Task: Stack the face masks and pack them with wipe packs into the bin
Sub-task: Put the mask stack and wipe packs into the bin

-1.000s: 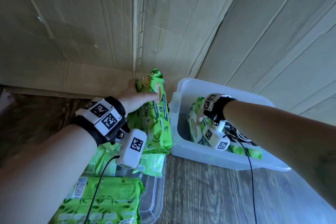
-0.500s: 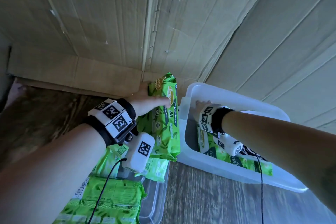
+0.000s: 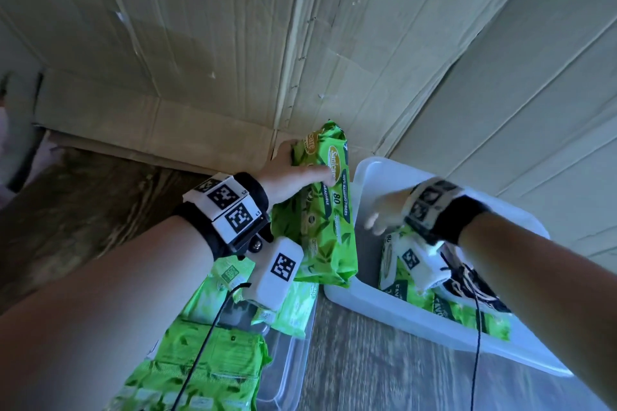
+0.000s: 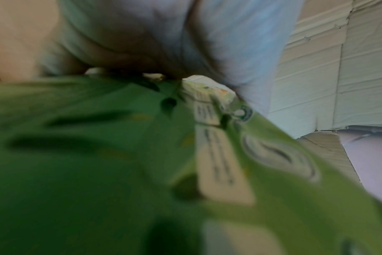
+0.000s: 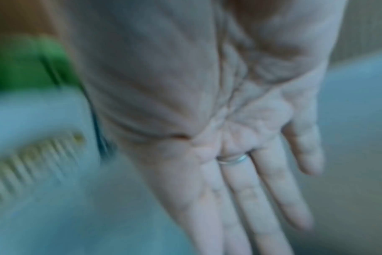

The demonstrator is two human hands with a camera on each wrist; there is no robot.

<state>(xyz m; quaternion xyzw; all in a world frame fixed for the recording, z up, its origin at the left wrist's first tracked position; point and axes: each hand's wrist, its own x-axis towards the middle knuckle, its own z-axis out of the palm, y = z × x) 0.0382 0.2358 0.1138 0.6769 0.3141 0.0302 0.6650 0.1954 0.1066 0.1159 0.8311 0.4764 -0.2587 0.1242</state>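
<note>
Left hand is gripping a bright green wipe pack just left of the clear plastic bin; right hand, fingers straight and empty, is hovering over packs inside.

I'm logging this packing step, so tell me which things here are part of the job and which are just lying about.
Part of the job:
- held wipe pack, in the left hand's grip
- bin, wipe packs already inside
- right hand, open over the bin
- spare wipe packs in the near tub

Lying about:
- cardboard walls
- wooden tabletop
</note>
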